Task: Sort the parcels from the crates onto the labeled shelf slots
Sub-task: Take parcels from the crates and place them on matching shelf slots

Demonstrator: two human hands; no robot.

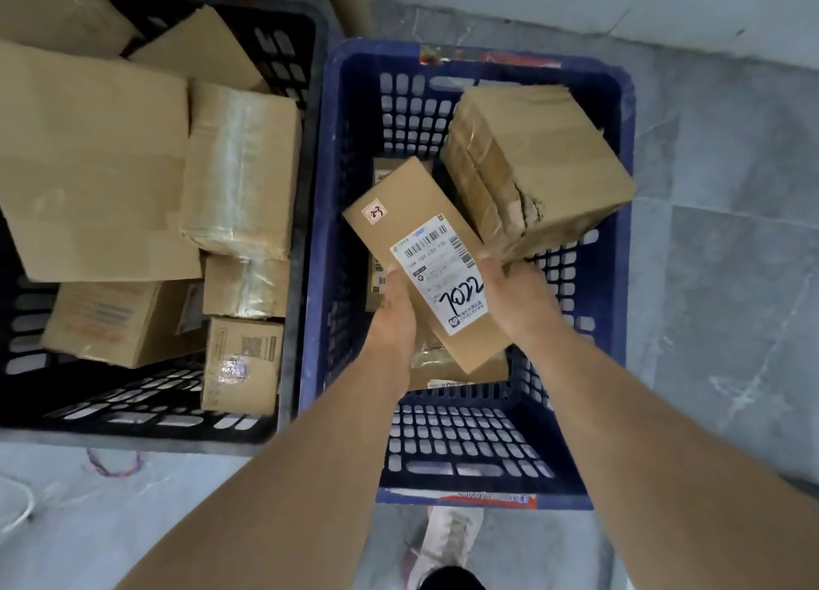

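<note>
Brown cardboard fills both crates, and one long flat parcel (412, 235) is raised between the person's two hands above the blue crate (350, 146) on the right. The parcel lies slanted, its far end pointing left and away, its near end over the middle of the crate. A white shipping label (443, 274) covers its near half, with barcodes and a handwritten "1022" in black marker; a small square sticker (374, 212) sits near the far end.

The left hand (394, 306) clasps the parcel's left edge beside the label, fingers wrapped onto the box. The right hand (514, 297) grasps the opposite edge, thumb at the label's right border; its fingers are hidden under the cardboard, so how they lie cannot be told.

Just beyond the right hand, a bulky taped box (532, 168) tilts against the blue crate's right wall, its near corner close against that hand. Under the held parcel more parcels (461, 368) rest on the crate bottom, partly covered.

The black crate (292, 323) stands on the left, touching the blue one. It holds a large flat carton (88, 159), a parcel wrapped in clear tape (241, 168) and a small printed box (241, 363) standing upright at its near right corner, along with several others.

Both crates stand on a grey floor (731, 279), and a pale shoe (447, 541) shows at the near edge.
</note>
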